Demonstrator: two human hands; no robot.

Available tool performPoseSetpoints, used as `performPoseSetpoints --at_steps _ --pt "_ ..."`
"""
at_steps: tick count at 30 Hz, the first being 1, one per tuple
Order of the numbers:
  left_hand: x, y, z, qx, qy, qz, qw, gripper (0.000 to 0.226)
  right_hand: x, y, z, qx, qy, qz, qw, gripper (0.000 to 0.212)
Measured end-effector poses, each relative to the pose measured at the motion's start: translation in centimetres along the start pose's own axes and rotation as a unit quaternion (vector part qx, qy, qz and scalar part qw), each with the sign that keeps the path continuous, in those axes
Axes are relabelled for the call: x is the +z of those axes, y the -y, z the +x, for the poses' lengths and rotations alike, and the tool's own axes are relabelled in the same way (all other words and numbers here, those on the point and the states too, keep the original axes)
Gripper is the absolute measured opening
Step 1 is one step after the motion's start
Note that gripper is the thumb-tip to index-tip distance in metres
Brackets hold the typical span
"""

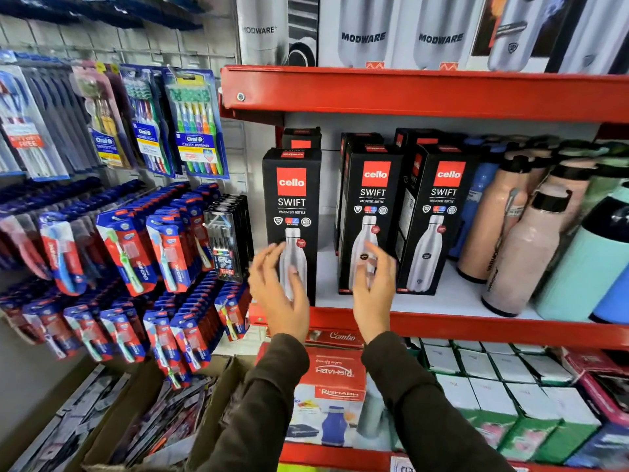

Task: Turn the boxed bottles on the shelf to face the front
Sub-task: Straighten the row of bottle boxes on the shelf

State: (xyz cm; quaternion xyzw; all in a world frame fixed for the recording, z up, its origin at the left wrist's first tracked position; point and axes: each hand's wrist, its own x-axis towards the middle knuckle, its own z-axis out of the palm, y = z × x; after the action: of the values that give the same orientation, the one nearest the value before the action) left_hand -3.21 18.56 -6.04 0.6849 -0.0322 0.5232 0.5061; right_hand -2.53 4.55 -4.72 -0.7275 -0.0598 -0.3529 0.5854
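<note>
Three black "cello SWIFT" bottle boxes stand upright on the red shelf [442, 327], fronts facing me: the left box [292, 199], the middle box [372, 206] and the right box [439, 212]. More black boxes stand behind them. My left hand [277, 291] is open in front of the left box's lower part, fingers spread, apart from it or barely touching. My right hand [374, 287] is open in front of the middle box's lower part. Neither hand grips anything.
Loose pink bottles [520, 253] and a mint flask [585, 264] crowd the shelf's right side. Toothbrush packs [190, 124] hang on the wall at the left. Modware boxes [401, 32] fill the shelf above. Boxed goods [335, 376] sit on the shelf below.
</note>
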Motion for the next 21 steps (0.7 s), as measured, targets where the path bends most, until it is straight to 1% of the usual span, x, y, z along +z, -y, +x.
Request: performPoseSetpoints --at_steps 1,3,5,7,9,11,15,16,18,21 --pt "0.7 -0.7 -0.4 0.019 0.020 0.002 1.000 0.040 -0.6 -0.2 0.5 -0.001 -0.016 -0.005 1.000 0.039" --pt "2.2 -2.2 -1.0 0.051 0.087 -0.001 0.995 0.045 -1.5 -0.7 1.3 0.020 -0.027 -0.013 0.999 0.044" --pt "3.9 -3.2 -1.5 0.084 0.173 -0.011 0.981 0.051 -2.0 -1.2 2.2 0.048 -0.008 -0.022 0.999 0.048" --pt "5.6 -3.9 -1.8 0.074 0.241 -0.027 0.967 0.055 -2.3 -1.9 3.3 0.072 0.028 -0.032 0.997 0.050" --pt "7.1 -4.5 -1.9 0.006 0.261 -0.040 0.965 0.056 -2.6 -2.5 4.7 0.096 0.060 -0.047 0.992 0.049" --pt "8.4 -4.7 -1.5 -0.091 0.260 -0.057 0.960 0.055 -2.7 -3.0 5.8 0.119 0.087 -0.062 0.987 0.048" --pt "10.2 -3.8 -0.2 -0.265 0.255 -0.065 0.928 0.050 -3.0 -3.9 6.8 0.139 0.114 -0.068 0.981 0.044" --pt "10.4 -3.5 -0.1 -0.298 0.251 -0.064 0.919 0.049 -3.1 -4.0 6.8 0.137 0.116 -0.065 0.982 0.043" --pt "10.6 -3.1 -0.1 -0.318 0.240 -0.069 0.915 0.044 -3.2 -4.2 6.7 0.134 0.118 -0.063 0.982 0.043" --pt "10.5 -2.8 -0.1 -0.312 0.228 -0.072 0.919 0.041 -3.4 -4.3 6.4 0.128 0.118 -0.057 0.983 0.045"
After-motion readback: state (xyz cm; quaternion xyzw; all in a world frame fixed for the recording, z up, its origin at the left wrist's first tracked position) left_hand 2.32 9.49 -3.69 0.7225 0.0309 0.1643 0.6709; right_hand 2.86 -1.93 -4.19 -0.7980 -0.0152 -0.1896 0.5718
